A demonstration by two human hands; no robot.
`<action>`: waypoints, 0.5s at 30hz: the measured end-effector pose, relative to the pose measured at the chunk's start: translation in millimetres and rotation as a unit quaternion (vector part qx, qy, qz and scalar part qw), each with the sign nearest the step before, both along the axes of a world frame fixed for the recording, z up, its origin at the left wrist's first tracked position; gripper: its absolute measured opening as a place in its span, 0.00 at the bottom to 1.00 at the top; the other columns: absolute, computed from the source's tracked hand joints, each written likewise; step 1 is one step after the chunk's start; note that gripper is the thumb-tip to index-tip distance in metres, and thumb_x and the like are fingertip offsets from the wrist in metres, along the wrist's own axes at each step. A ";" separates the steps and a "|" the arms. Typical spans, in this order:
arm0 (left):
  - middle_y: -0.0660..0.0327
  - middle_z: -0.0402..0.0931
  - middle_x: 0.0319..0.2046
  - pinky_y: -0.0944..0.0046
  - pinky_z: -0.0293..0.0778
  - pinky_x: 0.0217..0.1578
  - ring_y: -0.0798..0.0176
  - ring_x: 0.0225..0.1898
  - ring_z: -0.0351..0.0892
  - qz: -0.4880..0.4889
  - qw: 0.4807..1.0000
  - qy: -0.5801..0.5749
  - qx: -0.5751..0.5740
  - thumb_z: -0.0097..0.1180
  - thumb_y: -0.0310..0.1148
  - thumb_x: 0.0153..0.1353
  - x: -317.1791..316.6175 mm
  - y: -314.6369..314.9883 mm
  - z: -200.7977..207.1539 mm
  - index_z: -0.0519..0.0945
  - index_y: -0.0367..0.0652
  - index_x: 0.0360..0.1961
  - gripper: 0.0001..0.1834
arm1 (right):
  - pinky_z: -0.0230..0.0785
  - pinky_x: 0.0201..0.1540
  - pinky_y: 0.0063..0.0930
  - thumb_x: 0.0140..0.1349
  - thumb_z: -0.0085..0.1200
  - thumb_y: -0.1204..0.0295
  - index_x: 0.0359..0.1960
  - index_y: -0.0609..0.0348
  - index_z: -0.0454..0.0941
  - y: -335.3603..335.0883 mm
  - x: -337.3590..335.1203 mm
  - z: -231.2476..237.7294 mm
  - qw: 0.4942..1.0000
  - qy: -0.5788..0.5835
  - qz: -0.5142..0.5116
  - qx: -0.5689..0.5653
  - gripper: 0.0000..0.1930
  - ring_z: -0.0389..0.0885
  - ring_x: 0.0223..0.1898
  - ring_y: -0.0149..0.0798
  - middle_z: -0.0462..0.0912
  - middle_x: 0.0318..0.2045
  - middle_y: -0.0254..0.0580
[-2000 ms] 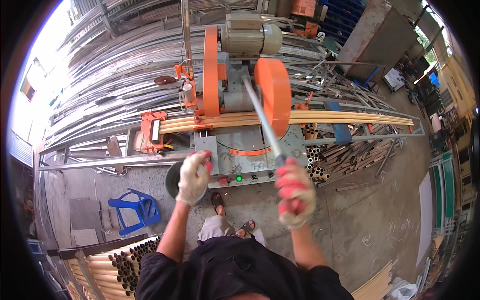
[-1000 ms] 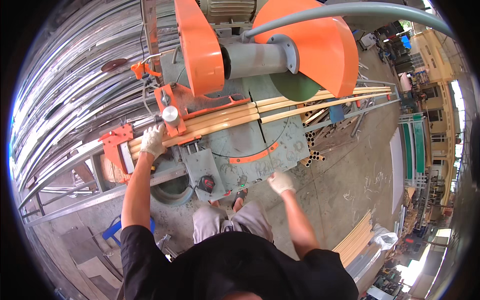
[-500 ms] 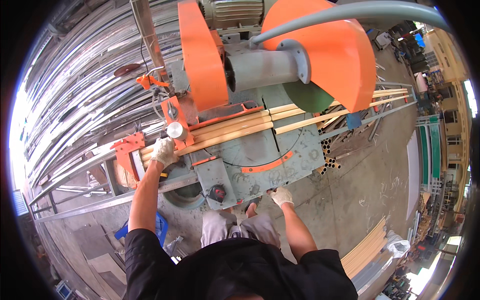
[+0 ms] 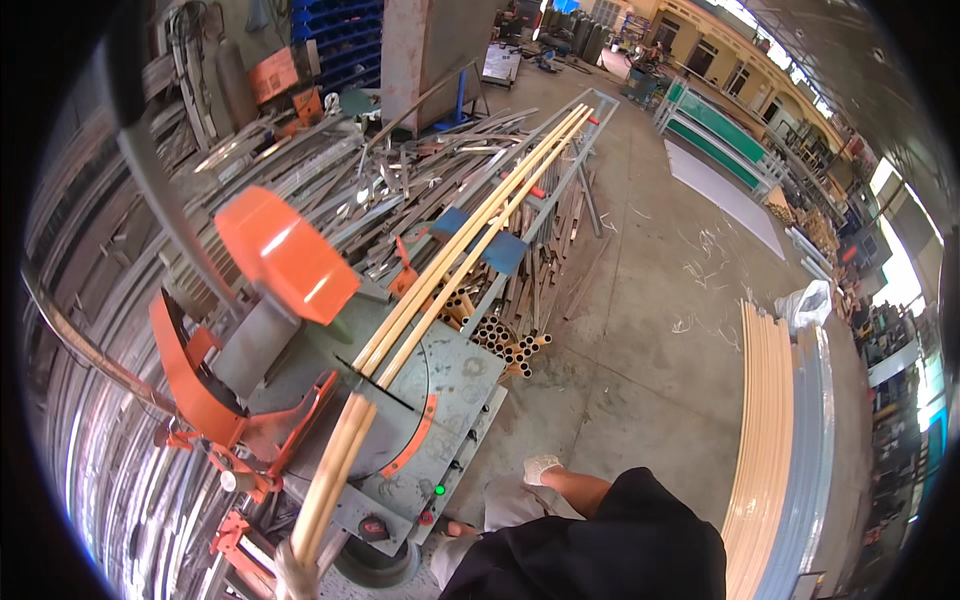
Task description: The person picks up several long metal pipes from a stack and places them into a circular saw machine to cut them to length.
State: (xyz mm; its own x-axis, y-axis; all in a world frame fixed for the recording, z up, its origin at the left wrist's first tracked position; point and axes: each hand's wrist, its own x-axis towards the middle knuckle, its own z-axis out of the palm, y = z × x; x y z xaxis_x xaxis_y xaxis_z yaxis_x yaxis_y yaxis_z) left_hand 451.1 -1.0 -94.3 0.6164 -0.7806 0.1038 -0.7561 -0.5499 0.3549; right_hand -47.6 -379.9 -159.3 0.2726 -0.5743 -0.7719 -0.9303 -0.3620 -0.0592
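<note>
Head view: short tan tubes (image 4: 335, 465), smooth and straight, slant across the lower left, the left hand (image 4: 295, 577) closed around their near ends. Matching long tubes (image 4: 462, 243) extend toward upper centre. The right hand (image 4: 541, 469) sits lower centre, grip indeterminable. Versus half a second ago, the short tubes are out from beneath the orange clamp (image 4: 260, 487); the right hand is apart from the saw table (image 4: 460, 380).

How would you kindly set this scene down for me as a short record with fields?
Left hand: gloved, at the near end of the yellow pipes; grip unclear
Right hand: gloved, off the table, nothing visibly held
Pipes: across the saw table, with a break near the slot
Saw: orange guard, green disc beneath
Button light: green, lit
Beside table: short pipes, open ends showing
Floor, right: long yellow bundle
</note>
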 end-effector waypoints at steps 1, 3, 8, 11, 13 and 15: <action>0.47 0.81 0.40 0.57 0.79 0.42 0.46 0.40 0.81 0.090 0.981 0.129 0.115 0.68 0.36 0.54 -48.4 -8.7 61.5 0.75 0.32 0.54 0.29 | 0.76 0.52 0.48 0.53 0.52 0.62 0.46 0.57 0.86 -2.3 -15.7 0.0 1.000 0.012 -0.004 0.016 0.21 0.84 0.50 0.55 0.85 0.47 0.55; 0.48 0.80 0.41 0.56 0.79 0.44 0.51 0.43 0.80 0.109 0.988 0.073 0.080 0.70 0.36 0.53 -103.9 30.9 77.0 0.74 0.37 0.59 0.33 | 0.76 0.52 0.48 0.53 0.52 0.63 0.46 0.57 0.86 -11.2 -27.4 -23.1 0.999 0.000 0.000 0.033 0.20 0.84 0.50 0.55 0.85 0.46 0.55; 0.43 0.76 0.47 0.48 0.80 0.48 0.47 0.46 0.79 0.281 0.940 0.192 -0.017 0.61 0.34 0.62 -290.8 148.9 95.2 0.68 0.40 0.65 0.30 | 0.75 0.52 0.49 0.53 0.52 0.60 0.43 0.56 0.86 -57.7 2.7 -25.9 0.994 -0.075 0.072 0.016 0.20 0.84 0.49 0.57 0.84 0.46 0.56; 0.40 0.72 0.50 0.58 0.85 0.39 0.49 0.44 0.79 0.590 0.692 0.411 0.060 0.64 0.36 0.64 -393.2 151.0 159.1 0.66 0.41 0.67 0.33 | 0.76 0.47 0.48 0.52 0.51 0.60 0.37 0.55 0.86 -74.0 -4.8 -41.1 0.993 -0.098 0.066 0.009 0.18 0.84 0.44 0.59 0.85 0.40 0.57; 0.41 0.80 0.42 0.48 0.77 0.42 0.38 0.46 0.80 0.540 0.800 0.202 0.164 0.63 0.28 0.52 -441.6 84.5 207.3 0.75 0.37 0.47 0.20 | 0.76 0.43 0.46 0.52 0.53 0.57 0.34 0.56 0.87 -88.9 -33.8 -41.4 0.989 -0.122 0.077 0.013 0.18 0.85 0.41 0.57 0.86 0.35 0.55; 0.48 0.81 0.35 0.49 0.78 0.40 0.41 0.38 0.81 0.499 0.825 0.158 0.213 0.65 0.27 0.48 -435.5 95.1 183.7 0.76 0.41 0.42 0.19 | 0.76 0.41 0.45 0.52 0.57 0.56 0.34 0.58 0.87 -97.6 -57.6 -43.3 0.987 -0.146 0.072 0.014 0.18 0.86 0.39 0.55 0.86 0.34 0.55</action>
State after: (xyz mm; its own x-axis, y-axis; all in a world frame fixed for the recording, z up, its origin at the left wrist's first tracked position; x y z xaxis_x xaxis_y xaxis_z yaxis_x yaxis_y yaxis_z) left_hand 15.7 94.1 89.3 0.9178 0.2072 -0.3388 0.2413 -0.9685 0.0611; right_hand -105.2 -477.6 -202.6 0.5631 -0.4925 -0.6636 -0.8111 -0.4830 -0.3299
